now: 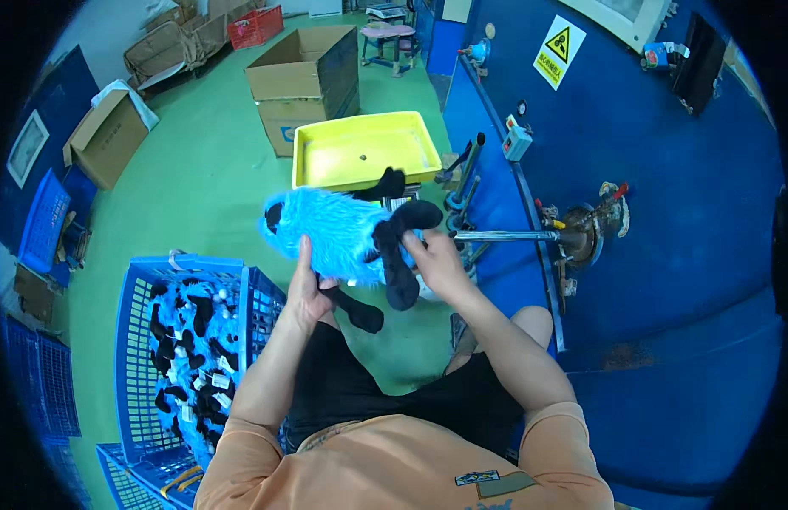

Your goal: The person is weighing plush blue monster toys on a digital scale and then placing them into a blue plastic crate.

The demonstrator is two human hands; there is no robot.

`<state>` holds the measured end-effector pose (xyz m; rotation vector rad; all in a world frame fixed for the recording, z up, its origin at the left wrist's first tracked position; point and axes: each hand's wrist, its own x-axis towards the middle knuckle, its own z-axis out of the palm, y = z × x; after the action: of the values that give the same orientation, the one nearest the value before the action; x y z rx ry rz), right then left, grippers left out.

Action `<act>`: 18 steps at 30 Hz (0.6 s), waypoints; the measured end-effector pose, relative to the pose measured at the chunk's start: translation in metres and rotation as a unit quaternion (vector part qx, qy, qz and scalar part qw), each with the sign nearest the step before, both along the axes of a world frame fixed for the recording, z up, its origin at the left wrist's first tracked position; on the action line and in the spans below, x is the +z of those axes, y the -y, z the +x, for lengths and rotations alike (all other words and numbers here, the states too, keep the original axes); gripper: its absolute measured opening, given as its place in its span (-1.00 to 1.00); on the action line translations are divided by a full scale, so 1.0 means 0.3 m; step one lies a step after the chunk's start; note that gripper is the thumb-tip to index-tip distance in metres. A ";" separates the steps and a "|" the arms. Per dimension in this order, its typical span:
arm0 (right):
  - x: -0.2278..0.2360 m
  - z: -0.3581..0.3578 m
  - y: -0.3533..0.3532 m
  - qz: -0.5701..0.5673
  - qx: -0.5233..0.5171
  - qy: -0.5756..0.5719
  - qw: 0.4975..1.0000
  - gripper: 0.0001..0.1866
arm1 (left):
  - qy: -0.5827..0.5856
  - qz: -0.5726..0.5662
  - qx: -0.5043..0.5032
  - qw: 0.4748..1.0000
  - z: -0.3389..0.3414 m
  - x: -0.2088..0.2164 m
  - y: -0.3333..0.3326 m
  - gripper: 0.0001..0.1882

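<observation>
A furry bright-blue plush toy (326, 225) with black floppy limbs is held up in front of me, lying sideways between my hands. My left hand (306, 291) grips its lower left side, thumb up against the fur. My right hand (438, 265) is closed on its right end, beside the black limbs; my fingertips there are partly hidden. Just right of that hand, a shiny metal tube (506, 236) sticks out from the blue machine (657, 289). Whether its tip touches the toy, I cannot tell.
On my left stands a blue plastic basket (183, 265) full of similar blue-and-black plush toys with white tags. Beyond the toy are a yellow tray (313, 174) and a large open cardboard box (283, 85). Upright rods and a small grey box (517, 142) line the machine's edge.
</observation>
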<state>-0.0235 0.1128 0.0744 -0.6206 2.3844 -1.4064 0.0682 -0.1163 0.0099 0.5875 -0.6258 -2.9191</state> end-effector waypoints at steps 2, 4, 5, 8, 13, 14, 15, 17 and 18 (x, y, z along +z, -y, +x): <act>-0.039 0.017 -0.035 0.034 -0.024 -0.016 0.999 -0.81 | -0.008 0.006 0.012 1.000 0.018 -0.052 -0.027 -0.46; -0.092 0.032 -0.069 0.031 -0.042 -0.045 0.998 -0.83 | -0.008 0.012 0.013 1.000 0.031 -0.101 -0.063 -0.44; -0.119 0.038 -0.083 0.031 -0.049 -0.062 0.996 -0.83 | 0.001 0.012 0.032 0.999 0.037 -0.122 -0.079 -0.46; -0.189 0.050 -0.098 0.036 -0.092 -0.147 0.984 -0.79 | 0.001 0.011 0.076 0.997 0.050 -0.170 -0.100 -0.50; -0.230 0.071 -0.058 -0.285 -0.173 0.127 0.934 -0.86 | -0.037 0.175 -0.019 0.984 0.072 -0.219 -0.051 -0.51; -0.227 0.077 -0.050 -0.282 -0.173 0.126 0.935 -0.86 | -0.034 0.173 -0.018 0.984 0.077 -0.227 -0.043 -0.51; -0.223 0.084 -0.041 -0.287 -0.171 0.113 0.936 -0.87 | -0.029 0.174 -0.014 0.984 0.082 -0.235 -0.038 -0.51; -0.212 0.098 -0.028 -0.296 -0.167 0.089 0.936 -0.87 | -0.020 0.175 -0.005 0.984 0.090 -0.245 -0.037 -0.51; -0.206 0.103 -0.022 -0.296 -0.174 0.082 0.936 -0.87 | -0.012 0.181 -0.006 0.983 0.092 -0.247 -0.040 -0.51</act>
<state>0.0074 0.1193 0.0125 -0.1884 1.9892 -2.2646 0.0958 -0.1042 -0.0642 0.5816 -0.0908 -3.0643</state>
